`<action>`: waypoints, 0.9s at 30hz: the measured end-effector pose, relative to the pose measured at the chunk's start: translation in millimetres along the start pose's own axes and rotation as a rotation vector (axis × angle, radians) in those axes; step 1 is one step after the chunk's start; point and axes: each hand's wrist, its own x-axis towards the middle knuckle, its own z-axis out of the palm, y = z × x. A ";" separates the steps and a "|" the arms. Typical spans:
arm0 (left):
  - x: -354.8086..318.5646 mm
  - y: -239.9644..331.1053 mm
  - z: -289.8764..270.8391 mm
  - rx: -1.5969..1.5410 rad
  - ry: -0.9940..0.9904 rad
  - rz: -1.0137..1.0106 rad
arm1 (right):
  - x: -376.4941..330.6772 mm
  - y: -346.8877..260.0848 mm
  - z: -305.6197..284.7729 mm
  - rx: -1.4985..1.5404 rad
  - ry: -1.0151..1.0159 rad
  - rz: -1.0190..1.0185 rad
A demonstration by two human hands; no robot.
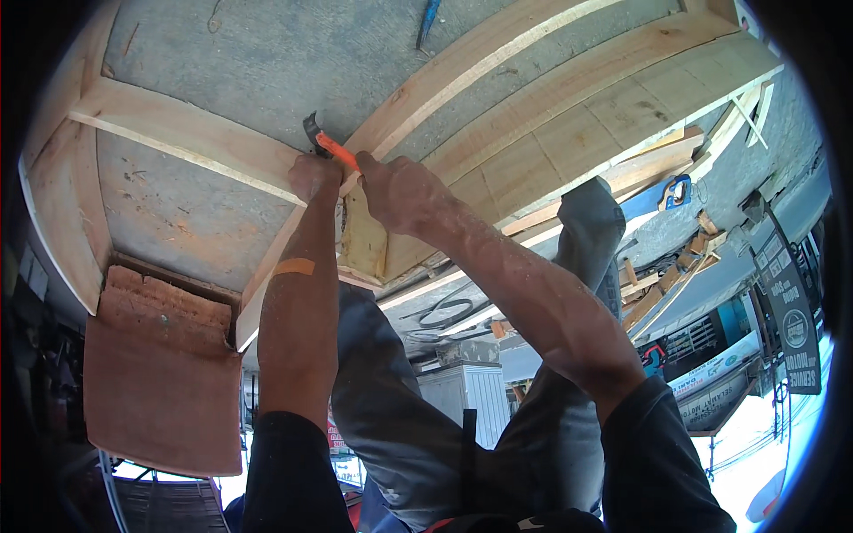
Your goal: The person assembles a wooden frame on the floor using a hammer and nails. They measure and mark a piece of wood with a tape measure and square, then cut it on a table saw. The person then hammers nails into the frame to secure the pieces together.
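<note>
My right hand (404, 194) is wrapped round the orange handle of a claw hammer (338, 151). The hammer's dark head lies up and to the left, just above my left hand (314, 176). That left hand is closed at the joint where a pale wooden crosspiece (200, 138) meets a long curved timber (426, 89). Whatever its fingers pinch is hidden. Below the joint, between my forearms, sits a short yellowish wood block (364, 233). An orange adhesive strip (294, 266) is on my left forearm.
A wide planked timber (569, 147) runs to the upper right. Beyond it lie a blue handsaw (653, 199) and wood offcuts (662, 289). A blue-handled tool (428, 22) rests on the concrete floor (258, 67). A reddish-brown panel (164, 373) stands at left.
</note>
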 end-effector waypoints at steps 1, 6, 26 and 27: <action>-1.3 4.5 -4.1 -0.018 -0.007 -0.003 | 1.9 -2.0 -0.6 0.024 0.033 0.001; 1.4 -0.7 -2.2 -0.099 -0.027 -0.020 | 10.8 -21.6 -8.3 -0.132 -0.041 0.042; -106.7 -132.8 -35.5 -0.603 0.066 -0.263 | 15.4 -118.7 -27.9 0.293 0.639 0.194; -107.9 -134.2 -33.7 -0.577 0.057 -0.251 | 9.6 -85.2 -3.1 0.020 0.337 0.241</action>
